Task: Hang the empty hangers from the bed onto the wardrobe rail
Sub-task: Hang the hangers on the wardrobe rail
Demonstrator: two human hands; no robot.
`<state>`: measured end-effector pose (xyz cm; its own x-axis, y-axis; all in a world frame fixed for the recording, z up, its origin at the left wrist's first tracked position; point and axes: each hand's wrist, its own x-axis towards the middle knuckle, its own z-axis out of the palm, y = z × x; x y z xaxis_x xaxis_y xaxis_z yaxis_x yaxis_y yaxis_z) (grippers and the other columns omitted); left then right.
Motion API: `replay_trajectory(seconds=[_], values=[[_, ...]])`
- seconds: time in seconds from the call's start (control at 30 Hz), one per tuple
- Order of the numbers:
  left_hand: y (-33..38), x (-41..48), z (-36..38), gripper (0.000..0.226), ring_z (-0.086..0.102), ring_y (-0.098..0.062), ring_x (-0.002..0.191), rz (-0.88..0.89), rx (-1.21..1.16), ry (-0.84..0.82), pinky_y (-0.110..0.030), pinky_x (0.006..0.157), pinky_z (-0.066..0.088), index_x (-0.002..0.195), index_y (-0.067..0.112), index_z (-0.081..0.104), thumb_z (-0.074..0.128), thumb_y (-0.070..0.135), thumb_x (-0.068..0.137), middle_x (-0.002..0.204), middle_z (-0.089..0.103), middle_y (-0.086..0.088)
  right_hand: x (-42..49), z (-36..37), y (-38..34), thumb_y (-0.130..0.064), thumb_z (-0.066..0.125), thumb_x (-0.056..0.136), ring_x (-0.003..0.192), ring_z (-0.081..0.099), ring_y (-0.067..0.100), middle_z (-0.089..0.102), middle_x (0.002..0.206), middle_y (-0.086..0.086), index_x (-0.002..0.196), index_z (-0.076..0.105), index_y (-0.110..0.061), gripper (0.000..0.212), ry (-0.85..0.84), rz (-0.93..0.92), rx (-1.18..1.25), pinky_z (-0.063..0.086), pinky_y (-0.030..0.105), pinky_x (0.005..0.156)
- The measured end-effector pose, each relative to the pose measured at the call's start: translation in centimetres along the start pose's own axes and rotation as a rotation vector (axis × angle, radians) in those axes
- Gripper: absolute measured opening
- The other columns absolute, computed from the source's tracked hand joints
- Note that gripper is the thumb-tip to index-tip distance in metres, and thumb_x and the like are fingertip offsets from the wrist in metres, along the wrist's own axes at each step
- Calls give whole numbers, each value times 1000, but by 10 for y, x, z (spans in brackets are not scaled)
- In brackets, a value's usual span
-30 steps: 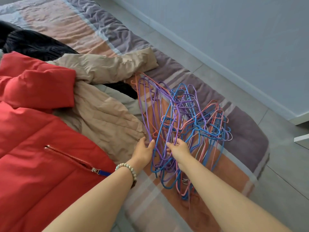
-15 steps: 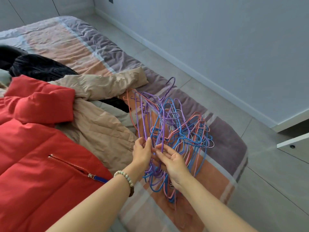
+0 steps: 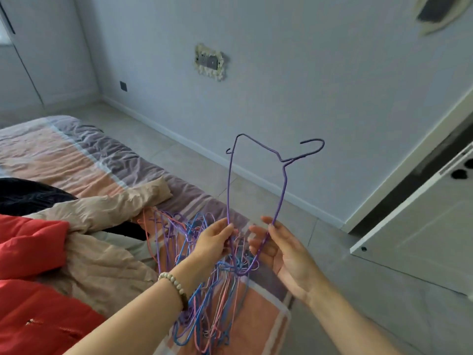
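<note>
The left hand [image 3: 212,242] and right hand [image 3: 284,252] each pinch one side of a purple hanger [image 3: 282,160], holding it upright. The other hangers [image 3: 217,298] lie tangled beneath, at the bed's [image 3: 89,160] near corner.

Legible text, labels, brands, numbers, signs: none. No readable marking shows on any object, garment, wall fitting or furniture panel in view.
</note>
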<state>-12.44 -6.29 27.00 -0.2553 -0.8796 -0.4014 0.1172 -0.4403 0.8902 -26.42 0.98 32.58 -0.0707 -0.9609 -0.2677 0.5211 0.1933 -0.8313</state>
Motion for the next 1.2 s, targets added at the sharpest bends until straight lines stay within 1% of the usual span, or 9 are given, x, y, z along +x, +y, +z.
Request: replay_trajectory(seconds=[0.1, 0.17, 0.23, 0.33, 0.4, 0.47, 0.7, 0.83, 1.2], values=[[48, -17, 44, 26, 43, 1, 34, 118, 122, -99, -12, 38, 36, 120, 9, 58, 47, 7, 96, 58, 51, 3, -34, -7, -70, -13, 39, 97, 77, 71, 18, 73, 93, 8, 115, 57, -13, 25, 59, -146, -90, 58, 31, 74], [83, -31, 78, 29, 47, 2, 35, 190, 219, -165, -11, 41, 39, 123, 1, 55, 44, 5, 97, 67, 54, 1, -63, -9, -115, -15, 42, 96, 81, 70, 17, 73, 91, 5, 110, 60, -14, 23, 84, -219, -192, 57, 30, 78], [116, -48, 116, 31, 55, 0, 49, 216, 301, -262, -12, 51, 42, 123, -1, 55, 41, 13, 100, 78, 60, 2, -94, -10, -154, -18, 48, 92, 87, 70, 17, 73, 90, 4, 102, 63, -15, 18, 113, -294, -277, 58, 28, 80], [166, -88, 171, 49, 59, -10, 81, 166, 434, -457, -20, 75, 46, 124, 8, 55, 31, 42, 99, 99, 66, 1, -140, -8, -209, -23, 58, 81, 93, 70, 18, 74, 94, 4, 93, 65, -15, 16, 166, -423, -380, 56, 29, 82], [195, -123, 203, 61, 60, -14, 100, 202, 583, -599, -29, 95, 44, 126, 17, 55, 22, 57, 94, 117, 64, 0, -173, -6, -242, -24, 61, 76, 91, 70, 18, 74, 95, 6, 93, 65, -13, 20, 216, -513, -416, 56, 27, 79], [219, -160, 232, 64, 60, -16, 110, 254, 655, -759, -35, 104, 43, 126, 22, 55, 17, 61, 92, 123, 63, 2, -208, -8, -271, -25, 61, 77, 91, 71, 17, 75, 94, 5, 96, 65, -11, 23, 294, -608, -473, 56, 23, 76], [252, -285, 333, 49, 71, -19, 91, 561, 678, -1156, -27, 84, 56, 105, 14, 68, 32, 45, 94, 99, 74, -2, -362, -45, -337, -21, 60, 85, 82, 71, 16, 75, 85, 2, 93, 67, -9, 16, 638, -936, -628, 56, 19, 69], [237, -356, 404, 44, 72, -24, 77, 676, 669, -1324, -31, 72, 59, 88, 11, 63, 37, 47, 89, 94, 74, -7, -462, -76, -353, -24, 61, 81, 81, 71, 16, 74, 85, 5, 92, 67, -9, 20, 787, -1043, -626, 57, 21, 70], [155, -569, 581, 41, 67, -23, 60, 853, 592, -1576, -23, 51, 51, 76, 13, 53, 35, 43, 96, 81, 73, -7, -714, -165, -373, -18, 60, 89, 75, 71, 11, 75, 85, 0, 90, 66, -12, 9, 1142, -1243, -502, 53, 19, 63]])
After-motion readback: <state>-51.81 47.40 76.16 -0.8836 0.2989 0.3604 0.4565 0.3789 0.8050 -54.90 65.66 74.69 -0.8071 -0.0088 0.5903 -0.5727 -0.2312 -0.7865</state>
